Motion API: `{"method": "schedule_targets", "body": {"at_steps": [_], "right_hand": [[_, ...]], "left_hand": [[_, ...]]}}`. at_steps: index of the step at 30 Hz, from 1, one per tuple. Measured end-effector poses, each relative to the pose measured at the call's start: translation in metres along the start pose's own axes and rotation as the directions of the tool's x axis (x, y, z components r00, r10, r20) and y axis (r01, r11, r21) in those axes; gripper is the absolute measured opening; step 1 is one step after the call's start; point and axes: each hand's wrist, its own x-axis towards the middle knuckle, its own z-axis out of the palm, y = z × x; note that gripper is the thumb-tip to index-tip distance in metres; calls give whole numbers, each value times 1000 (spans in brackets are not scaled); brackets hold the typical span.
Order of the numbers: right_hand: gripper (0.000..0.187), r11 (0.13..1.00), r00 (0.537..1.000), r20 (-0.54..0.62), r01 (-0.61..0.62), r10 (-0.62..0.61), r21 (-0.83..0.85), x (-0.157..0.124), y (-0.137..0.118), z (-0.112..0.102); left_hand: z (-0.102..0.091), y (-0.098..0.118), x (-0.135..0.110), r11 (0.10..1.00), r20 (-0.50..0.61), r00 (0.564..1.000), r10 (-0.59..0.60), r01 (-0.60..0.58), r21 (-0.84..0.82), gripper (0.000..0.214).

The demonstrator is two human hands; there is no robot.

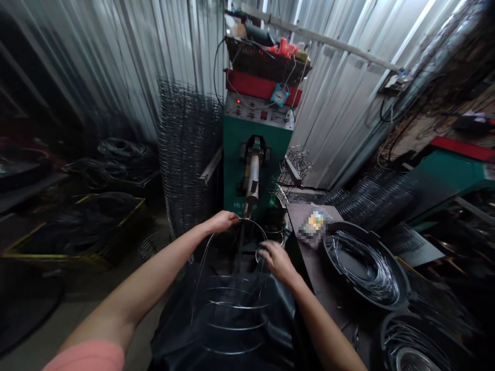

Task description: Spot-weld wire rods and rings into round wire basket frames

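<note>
My left hand (224,220) pinches the upper edge of a wire frame (237,306), made of thin bright wire rings and long curved wires. The frame hangs over my dark apron (181,319). Its top wire touches or nearly touches the lower tip of the electrode arm (252,180) on a green welding machine (234,154), where a small reddish glow shows. My right hand (276,258) is at the right side of the frame, fingers bent and blurred, close to a small loop of wire. Whether it grips that wire is unclear.
Stacked wire grids (185,149) stand left of the machine. On the right, a bench (309,257) bears a plastic packet (314,224) and a round black tray (404,288) of cut wires. A second tray (382,330) sits nearer me. A yellow-edged crate (58,257) lies left.
</note>
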Motion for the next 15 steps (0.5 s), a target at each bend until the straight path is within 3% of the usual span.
{"method": "schedule_targets", "body": {"at_steps": [3,5,8,10,12,14,15], "right_hand": [[27,973,951,253,131,-177,190,-56,-35,11],[22,973,930,319,125,-183,193,-79,-49,22],[20,980,961,254,62,-110,189,-91,-47,35],[23,961,980,179,31,-83,275,-90,-38,37],[20,928,991,120,8,-57,373,-87,-27,36],[18,896,997,68,-12,-20,444,-84,-19,35],[18,883,999,40,-17,-2,469,-84,-17,35]], "left_hand": [[2,6,-5,1000,-13,1000,12,-12,1,37],[2,9,-11,1000,-20,1000,-2,2,-8,45],[0,6,-36,1000,-88,996,2,-4,-31,58],[6,-5,-70,992,-232,973,-7,-23,-125,61],[24,-23,-116,930,-327,925,-191,63,-363,65],[52,-42,-163,743,-255,838,-482,236,-626,65],[68,-51,-185,616,-148,805,-575,307,-726,64]]}}
